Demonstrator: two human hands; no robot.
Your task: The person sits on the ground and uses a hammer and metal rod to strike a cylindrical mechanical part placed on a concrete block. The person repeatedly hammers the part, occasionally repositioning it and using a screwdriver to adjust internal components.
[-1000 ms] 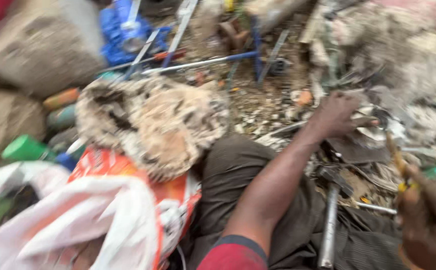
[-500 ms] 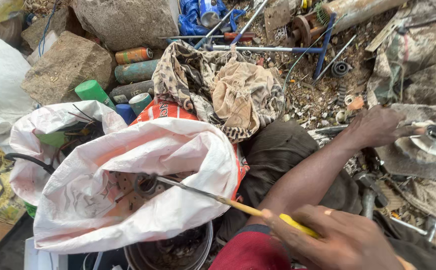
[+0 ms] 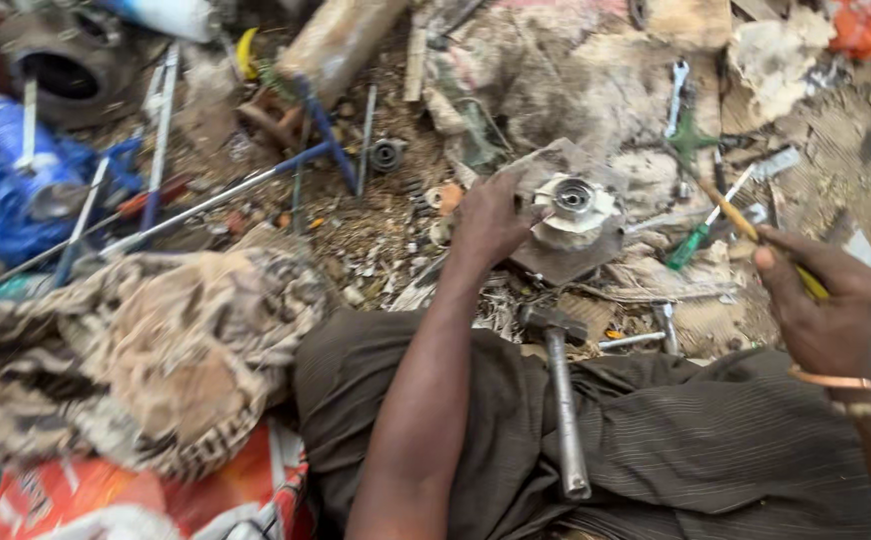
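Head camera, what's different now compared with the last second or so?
The view swung away from the white sack, which is now out of frame. The right hand brought the yellow-handled screwdriver from low by the lap up and out to the right, tip toward the round metal part. The left hand stayed on that part throughout. The hammer lies across the lap, and the patterned cloth sits at the left.

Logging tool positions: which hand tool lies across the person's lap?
The hammer, its metal handle resting on the dark trousers; the wrench and green-handled screwdriver lie on the ground.
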